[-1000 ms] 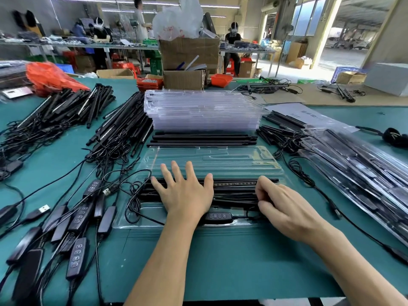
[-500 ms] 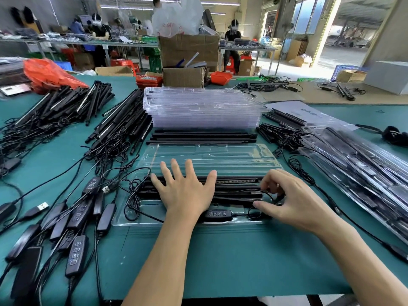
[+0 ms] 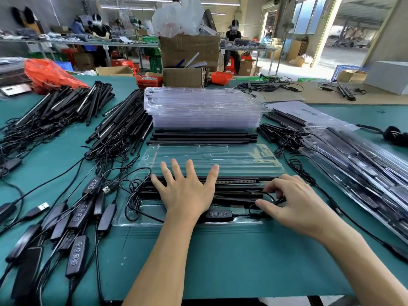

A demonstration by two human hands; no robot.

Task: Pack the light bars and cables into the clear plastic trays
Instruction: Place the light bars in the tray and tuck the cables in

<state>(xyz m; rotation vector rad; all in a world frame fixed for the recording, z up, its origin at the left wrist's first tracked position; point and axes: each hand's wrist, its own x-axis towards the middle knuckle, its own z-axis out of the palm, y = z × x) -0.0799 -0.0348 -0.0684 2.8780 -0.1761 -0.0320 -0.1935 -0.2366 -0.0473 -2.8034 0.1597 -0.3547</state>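
Mostly green mat (image 3: pixel 231 261) under trays (image 3: pixel 205 107), workshop behind.

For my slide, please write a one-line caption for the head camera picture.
Left hand presses light bars flat in a clear tray while right hand tucks in the cable.

The left hand (image 3: pixel 185 193) covers the middle of the light bars (image 3: pixel 238 181) in the open tray (image 3: pixel 136 219). The right hand (image 3: pixel 295 202) hides the bar ends and part of the cable (image 3: pixel 254 209); its fingertip contact cannot be resolved. The packed trays (image 3: pixel 357 164) at right and the controllers (image 3: pixel 77 255) at lower left are cut off by the frame edges. Print on the paper sheet (image 3: pixel 309 112) is illegible.
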